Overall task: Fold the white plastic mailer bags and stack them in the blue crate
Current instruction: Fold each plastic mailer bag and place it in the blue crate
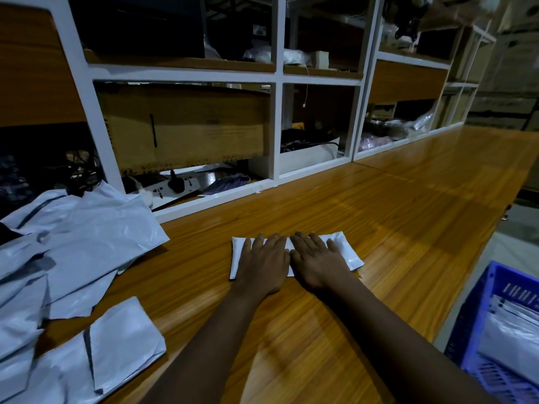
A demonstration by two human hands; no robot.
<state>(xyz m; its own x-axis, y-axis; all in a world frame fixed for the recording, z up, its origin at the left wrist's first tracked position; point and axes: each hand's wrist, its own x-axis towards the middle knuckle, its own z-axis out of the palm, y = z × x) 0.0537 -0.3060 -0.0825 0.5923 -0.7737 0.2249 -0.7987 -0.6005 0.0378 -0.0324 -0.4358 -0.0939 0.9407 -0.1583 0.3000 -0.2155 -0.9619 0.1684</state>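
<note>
A folded white mailer bag (347, 252) lies flat on the wooden table (408, 205) in the middle of the head view. My left hand (262, 262) presses its left half with straight fingers. My right hand (318, 262) presses the right half beside it, thumbs nearly touching. Both hands cover most of the bag. A loose pile of unfolded white mailer bags (67, 249) spreads over the table's left side. The blue crate (466, 325) stands off the table's right edge at lower right, with folded white bags (510, 336) inside it.
White-framed shelving (277, 80) runs along the table's far edge, holding a cardboard box (186, 123), a power strip (172, 185) and cables. The table stretches away to the right. Stacked cartons stand in the far right background.
</note>
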